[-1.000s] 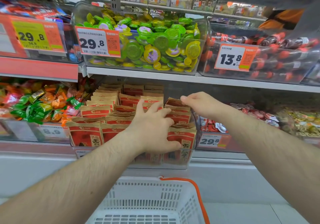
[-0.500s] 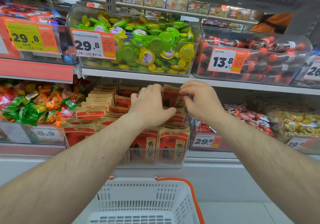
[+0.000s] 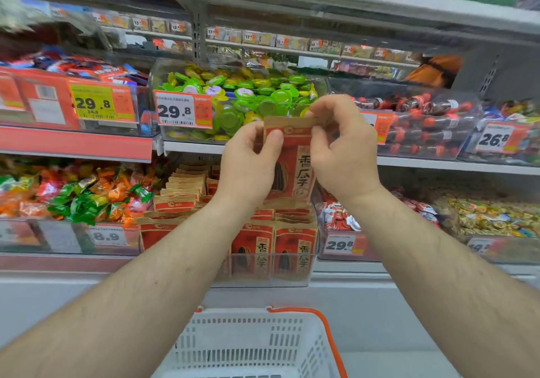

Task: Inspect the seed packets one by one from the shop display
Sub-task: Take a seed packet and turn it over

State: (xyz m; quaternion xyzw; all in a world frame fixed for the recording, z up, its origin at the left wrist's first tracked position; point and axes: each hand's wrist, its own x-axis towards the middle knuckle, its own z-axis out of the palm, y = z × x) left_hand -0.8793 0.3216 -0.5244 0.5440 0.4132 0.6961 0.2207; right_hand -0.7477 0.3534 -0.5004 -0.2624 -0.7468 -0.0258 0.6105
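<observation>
A red and tan seed packet [image 3: 293, 170] with black characters is held upright in front of the shelves. My left hand [image 3: 248, 162] grips its left edge near the top, thumb on the front. My right hand [image 3: 343, 149] pinches its top right corner. Below it, several more seed packets [image 3: 257, 246] of the same kind stand in rows in a clear display bin [image 3: 263, 281] on the lower shelf.
A white shopping basket [image 3: 254, 345] with an orange handle sits below my arms. Clear bins of green jelly cups [image 3: 233, 99], wrapped candies [image 3: 73, 193], small cola bottles [image 3: 423, 123] and other sweets flank the seed bin. A person in orange [image 3: 435, 69] shows behind the shelving.
Both hands have lifted one packet out of the bin and raised it to the level of the upper shelf. The view has tilted upward.
</observation>
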